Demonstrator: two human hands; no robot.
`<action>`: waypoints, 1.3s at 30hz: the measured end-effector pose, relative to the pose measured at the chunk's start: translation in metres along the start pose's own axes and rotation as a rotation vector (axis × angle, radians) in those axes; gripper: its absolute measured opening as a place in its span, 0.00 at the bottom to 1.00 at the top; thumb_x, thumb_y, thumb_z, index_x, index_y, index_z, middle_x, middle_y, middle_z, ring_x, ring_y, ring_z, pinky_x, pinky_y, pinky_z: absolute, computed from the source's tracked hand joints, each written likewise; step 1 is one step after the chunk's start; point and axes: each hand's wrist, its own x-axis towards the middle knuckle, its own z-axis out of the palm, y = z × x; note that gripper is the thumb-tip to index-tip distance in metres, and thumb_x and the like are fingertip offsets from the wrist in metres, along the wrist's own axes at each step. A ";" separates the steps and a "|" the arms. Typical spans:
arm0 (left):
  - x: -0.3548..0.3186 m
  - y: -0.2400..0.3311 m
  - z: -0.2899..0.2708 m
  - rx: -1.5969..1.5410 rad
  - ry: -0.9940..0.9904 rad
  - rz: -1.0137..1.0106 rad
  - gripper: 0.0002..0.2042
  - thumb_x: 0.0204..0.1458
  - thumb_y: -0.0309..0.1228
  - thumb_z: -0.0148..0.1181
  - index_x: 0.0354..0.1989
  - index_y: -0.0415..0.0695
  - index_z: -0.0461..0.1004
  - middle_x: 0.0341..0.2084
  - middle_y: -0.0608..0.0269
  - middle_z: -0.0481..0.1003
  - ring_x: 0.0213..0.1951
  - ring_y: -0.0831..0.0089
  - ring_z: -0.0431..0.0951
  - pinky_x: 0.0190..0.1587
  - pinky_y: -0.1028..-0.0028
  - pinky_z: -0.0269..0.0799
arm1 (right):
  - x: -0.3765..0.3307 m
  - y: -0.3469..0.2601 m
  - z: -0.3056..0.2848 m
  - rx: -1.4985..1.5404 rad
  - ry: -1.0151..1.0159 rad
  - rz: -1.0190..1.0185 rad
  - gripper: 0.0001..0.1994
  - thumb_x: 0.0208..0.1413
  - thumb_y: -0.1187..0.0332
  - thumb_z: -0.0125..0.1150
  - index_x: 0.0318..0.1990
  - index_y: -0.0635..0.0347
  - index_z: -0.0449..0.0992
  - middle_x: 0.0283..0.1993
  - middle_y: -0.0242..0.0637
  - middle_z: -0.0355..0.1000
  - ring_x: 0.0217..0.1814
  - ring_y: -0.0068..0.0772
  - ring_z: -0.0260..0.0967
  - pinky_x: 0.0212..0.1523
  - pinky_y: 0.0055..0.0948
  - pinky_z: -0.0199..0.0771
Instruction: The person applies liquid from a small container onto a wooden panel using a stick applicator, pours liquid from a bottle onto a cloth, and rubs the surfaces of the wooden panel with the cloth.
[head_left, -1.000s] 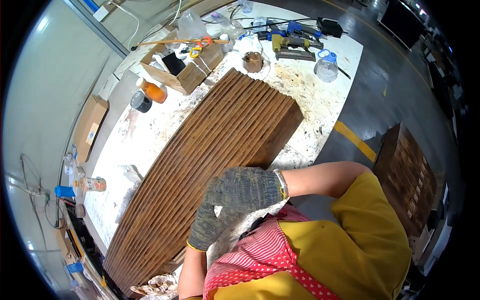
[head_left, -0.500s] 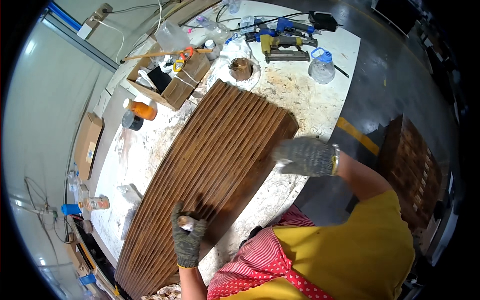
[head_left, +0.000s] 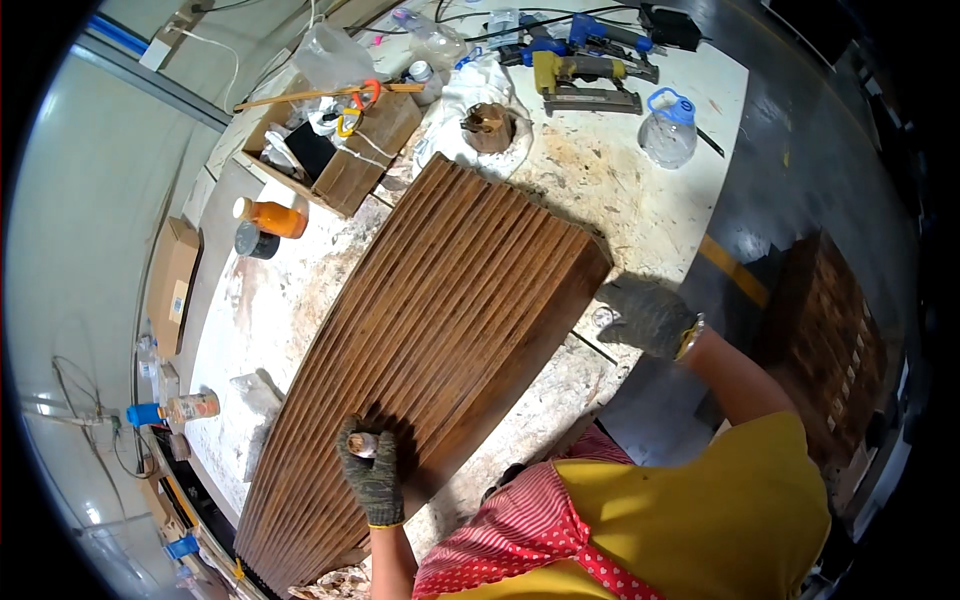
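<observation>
We are finding our gloved hands now parted: the left hand point(head_left: 372, 478), fingers pinching a small pale piece, is pressing on the ribbed wooden panel point(head_left: 430, 350) lying across the table point(head_left: 610, 190), while the right hand point(head_left: 645, 315), fingers curled, is resting off its corner.

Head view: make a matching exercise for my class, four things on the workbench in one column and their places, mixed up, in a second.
Things
1. left hand
2. right hand
3. orange bottle
4. clear jug with blue cap

Places
A. far right part of the bench
B. at the panel's right end, by the bench edge
C. on the ribbed wooden panel
D. lying left of the panel, near the wooden box

Pairs: 1-C, 2-B, 3-D, 4-A
</observation>
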 end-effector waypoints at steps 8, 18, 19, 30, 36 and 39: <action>-0.009 -0.010 0.001 0.144 0.018 0.037 0.26 0.53 0.19 0.58 0.61 0.40 0.59 0.48 0.55 0.71 0.47 0.67 0.75 0.50 0.69 0.74 | 0.038 0.078 -0.067 -0.264 0.544 -0.030 0.11 0.57 0.66 0.58 0.45 0.57 0.78 0.48 0.42 0.74 0.49 0.43 0.72 0.49 0.35 0.72; -0.008 -0.012 0.002 0.163 0.061 0.033 0.25 0.54 0.20 0.58 0.61 0.40 0.59 0.51 0.53 0.69 0.48 0.64 0.75 0.50 0.65 0.76 | 0.065 0.147 -0.039 0.099 0.321 0.449 0.15 0.57 0.56 0.54 0.33 0.60 0.75 0.35 0.48 0.74 0.41 0.50 0.72 0.42 0.44 0.70; -0.009 -0.013 0.002 0.208 0.059 0.060 0.25 0.54 0.20 0.58 0.61 0.40 0.59 0.51 0.54 0.69 0.48 0.64 0.75 0.51 0.66 0.76 | 0.069 0.148 -0.038 -0.020 0.374 0.377 0.16 0.57 0.55 0.54 0.32 0.61 0.76 0.35 0.50 0.75 0.41 0.49 0.72 0.42 0.44 0.71; -0.010 -0.009 0.009 0.082 0.026 0.107 0.23 0.54 0.19 0.58 0.58 0.41 0.61 0.50 0.51 0.73 0.45 0.66 0.77 0.47 0.66 0.77 | 0.097 0.156 -0.002 -0.315 0.280 0.279 0.15 0.48 0.58 0.59 0.36 0.62 0.75 0.37 0.47 0.75 0.43 0.49 0.73 0.44 0.44 0.72; -0.010 -0.003 -0.004 0.205 0.048 0.102 0.23 0.52 0.23 0.63 0.56 0.40 0.63 0.48 0.57 0.73 0.43 0.74 0.75 0.49 0.73 0.73 | 0.092 0.175 -0.010 -0.395 0.329 0.131 0.11 0.40 0.64 0.62 0.31 0.60 0.73 0.31 0.47 0.71 0.37 0.54 0.68 0.39 0.45 0.70; -0.011 0.002 -0.014 0.045 0.128 0.015 0.23 0.51 0.26 0.65 0.55 0.40 0.65 0.44 0.61 0.74 0.43 0.76 0.74 0.47 0.75 0.72 | 0.091 0.134 -0.050 -0.066 0.433 0.134 0.10 0.50 0.67 0.61 0.26 0.61 0.66 0.23 0.40 0.62 0.27 0.35 0.59 0.32 0.35 0.62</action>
